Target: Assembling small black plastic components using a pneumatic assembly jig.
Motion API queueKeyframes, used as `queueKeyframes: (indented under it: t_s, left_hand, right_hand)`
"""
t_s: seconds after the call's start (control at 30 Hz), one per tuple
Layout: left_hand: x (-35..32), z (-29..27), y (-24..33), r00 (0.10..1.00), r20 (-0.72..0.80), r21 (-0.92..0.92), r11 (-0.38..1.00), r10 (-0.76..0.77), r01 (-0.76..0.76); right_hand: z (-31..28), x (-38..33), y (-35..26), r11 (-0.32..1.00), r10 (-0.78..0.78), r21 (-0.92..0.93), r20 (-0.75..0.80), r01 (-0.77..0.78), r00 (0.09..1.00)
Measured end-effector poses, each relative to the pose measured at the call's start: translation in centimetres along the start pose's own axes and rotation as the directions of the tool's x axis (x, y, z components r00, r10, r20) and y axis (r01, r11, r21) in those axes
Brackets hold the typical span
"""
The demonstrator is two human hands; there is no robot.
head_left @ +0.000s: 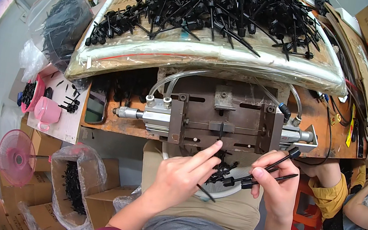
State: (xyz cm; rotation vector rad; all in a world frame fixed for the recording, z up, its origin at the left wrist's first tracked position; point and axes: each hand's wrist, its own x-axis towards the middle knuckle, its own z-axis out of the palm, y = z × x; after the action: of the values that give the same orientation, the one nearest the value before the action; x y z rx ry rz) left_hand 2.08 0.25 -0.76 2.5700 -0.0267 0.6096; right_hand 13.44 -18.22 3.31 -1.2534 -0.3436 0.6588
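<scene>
My left hand (181,175) reaches up to the metal fixture (221,106), its fingers stretched out. The fingertips come to the lower end of a thin black stem (221,134) that sticks out of the small dark block (216,126) in the fixture's middle. A black rod (206,193) shows beside that hand's edge; whether the palm holds it is hidden. On the right, my right hand (279,183) is closed around several black plastic stems with thicker heads (243,182), pointing various ways. Below the fixture, a pale tray (230,189) on my lap carries similar black parts.
A big heap of black stems (219,14) lies on the plastic-wrapped, white-edged board behind the fixture. Pneumatic cylinders (157,116) with clear hoses flank the fixture. Left are a pink cup (47,110), a pink fan (16,157) and an open carton (76,184). Another person's arm (366,209) is at right.
</scene>
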Motion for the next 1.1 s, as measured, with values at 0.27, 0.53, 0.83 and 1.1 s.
queueKeyframes:
  t_s: [0.27,0.53,0.83,1.1]
  left_hand:
    - [1.4,0.4,1.0,0.995,0.087,0.264,0.962,0.042,-0.064]
    - [1.9,0.1,0.6,0.993,0.102,0.343,0.935,0.052,-0.084]
    - [2.2,0.5,0.3,0.997,0.079,0.293,0.955,0.019,-0.041]
    - [2.1,0.4,0.4,0.998,0.064,0.246,0.969,0.013,-0.028]
  right_hand:
    - [0.0,-0.2,0.4,0.997,-0.043,-0.069,-0.066,0.038,0.997]
    - [0.0,-0.2,0.8,0.996,-0.062,-0.063,-0.065,0.058,0.996]
    - [-0.1,-0.2,0.8,0.996,-0.076,-0.056,-0.080,0.071,0.994]
    - [-0.7,-0.1,1.2,0.990,-0.059,0.119,-0.095,0.070,0.994]
